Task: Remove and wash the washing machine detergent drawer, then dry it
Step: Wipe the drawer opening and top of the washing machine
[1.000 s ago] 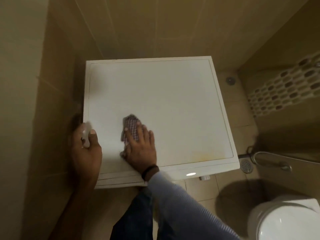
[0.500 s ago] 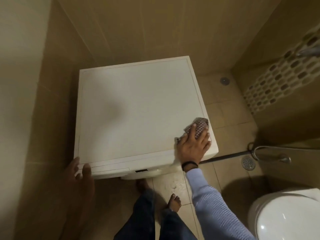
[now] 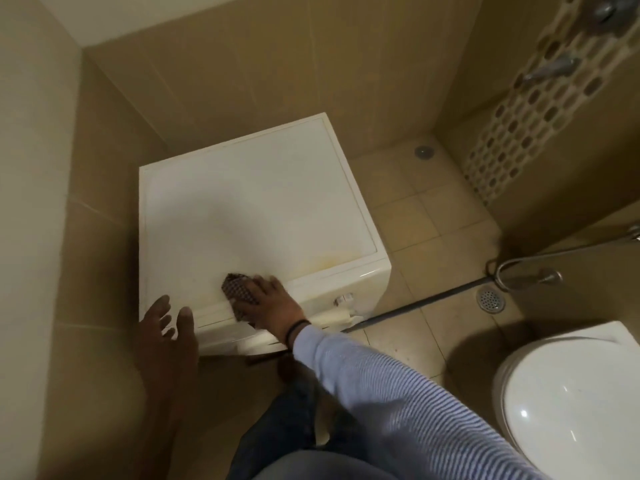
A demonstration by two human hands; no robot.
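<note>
A white washing machine (image 3: 256, 202) stands in the corner of a tiled bathroom, seen from above. My right hand (image 3: 268, 301) presses a checked cloth (image 3: 235, 289) flat against the front edge of its top, fingers spread over the cloth. My left hand (image 3: 166, 327) hovers with fingers spread at the machine's front left corner, holding nothing. The detergent drawer front (image 3: 211, 315) sits closed in the panel just below the cloth. A control knob (image 3: 343, 299) shows on the front right.
A white toilet (image 3: 568, 396) stands at the lower right. A metal hose and pipe (image 3: 519, 268) run along the right wall, with a floor drain (image 3: 490, 300) beneath. A second drain (image 3: 424, 151) lies behind the machine. Walls close in at the left and back.
My right hand slid the cloth from the machine's right front corner to the middle of the front edge. My left hand lifted off the left corner. The camera rose and tilted.
</note>
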